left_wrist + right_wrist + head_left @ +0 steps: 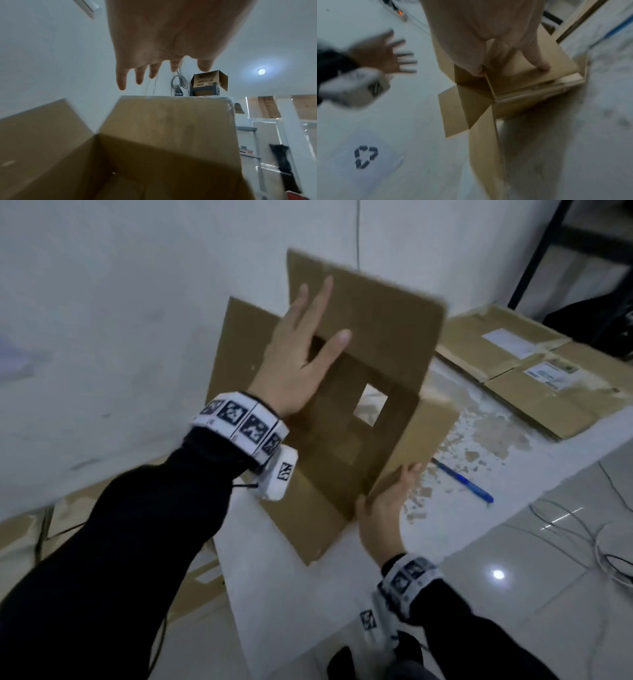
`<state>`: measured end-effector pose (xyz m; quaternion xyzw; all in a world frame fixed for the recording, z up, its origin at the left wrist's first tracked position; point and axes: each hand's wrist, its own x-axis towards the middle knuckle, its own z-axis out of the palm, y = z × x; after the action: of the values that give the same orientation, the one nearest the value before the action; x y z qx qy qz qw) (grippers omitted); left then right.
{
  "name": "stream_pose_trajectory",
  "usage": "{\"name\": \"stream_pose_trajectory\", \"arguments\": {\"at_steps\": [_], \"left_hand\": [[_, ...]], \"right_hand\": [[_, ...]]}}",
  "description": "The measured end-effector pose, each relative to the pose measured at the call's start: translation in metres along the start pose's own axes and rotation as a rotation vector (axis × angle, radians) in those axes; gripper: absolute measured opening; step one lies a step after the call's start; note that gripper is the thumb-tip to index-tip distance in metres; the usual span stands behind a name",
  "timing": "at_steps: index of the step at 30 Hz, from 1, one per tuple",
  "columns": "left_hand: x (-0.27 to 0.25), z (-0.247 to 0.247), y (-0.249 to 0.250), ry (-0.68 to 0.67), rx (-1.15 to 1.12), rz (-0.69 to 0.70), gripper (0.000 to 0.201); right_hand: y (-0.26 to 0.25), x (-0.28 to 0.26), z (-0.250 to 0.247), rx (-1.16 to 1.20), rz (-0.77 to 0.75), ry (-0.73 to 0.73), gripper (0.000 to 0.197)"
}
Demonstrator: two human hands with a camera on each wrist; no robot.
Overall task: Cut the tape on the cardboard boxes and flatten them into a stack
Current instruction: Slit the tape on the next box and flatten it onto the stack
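The right hand (pixel 383 508) held the open box (pixel 346 419) by its side wall, up over the white bench (pixel 291 594). The left hand (pixel 301 354) was spread wide, holding nothing. Flat boxes (pixel 534 371) lay behind, a blue pen (pixel 462 481) nearby.

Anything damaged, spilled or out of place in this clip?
The white tabletop has brown, patchy blotches where its surface looks peeled or torn, right of the open box. A blue pen lies loose there. The stack of flattened boxes looks tidy.

White table (pixel 291 583), blue pen (pixel 463 481), flat cardboard (pixel 534 378)
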<state>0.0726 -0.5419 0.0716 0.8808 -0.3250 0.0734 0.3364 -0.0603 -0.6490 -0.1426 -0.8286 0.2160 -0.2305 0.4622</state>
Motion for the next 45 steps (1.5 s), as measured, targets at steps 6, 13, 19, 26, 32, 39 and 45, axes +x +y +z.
{"name": "stream_pose_trajectory", "arguments": {"at_steps": [6, 13, 19, 26, 32, 39, 45], "left_hand": [[0.015, 0.027, -0.006, -0.336, 0.072, -0.12, 0.084], [-0.009, 0.015, -0.033, -0.698, 0.44, -0.247, 0.085], [-0.01, 0.01, -0.027, -0.758, 0.45, -0.296, 0.09], [-0.031, 0.01, -0.014, -0.652, 0.337, -0.429, 0.089], [-0.045, -0.002, 0.044, -0.235, 0.636, -0.534, 0.047], [-0.031, 0.076, 0.103, 0.045, 0.706, -0.45, 0.054], [-0.05, 0.118, 0.073, -0.055, 0.762, -0.722, 0.059]], "right_hand": [[0.023, -0.059, 0.0, -0.038, -0.28, -0.238, 0.071], [0.038, -0.037, -0.074, 0.239, -0.054, -0.31, 0.024], [0.027, 0.054, -0.08, 0.317, 0.326, -0.46, 0.06], [-0.031, 0.152, -0.103, 0.619, -0.026, -0.424, 0.045], [-0.059, 0.175, -0.082, 0.226, -0.353, -0.918, 0.043], [-0.061, 0.185, -0.063, -0.006, -0.401, -1.098, 0.098], [-0.008, 0.216, -0.116, -0.288, -0.755, -0.816, 0.048]]}}
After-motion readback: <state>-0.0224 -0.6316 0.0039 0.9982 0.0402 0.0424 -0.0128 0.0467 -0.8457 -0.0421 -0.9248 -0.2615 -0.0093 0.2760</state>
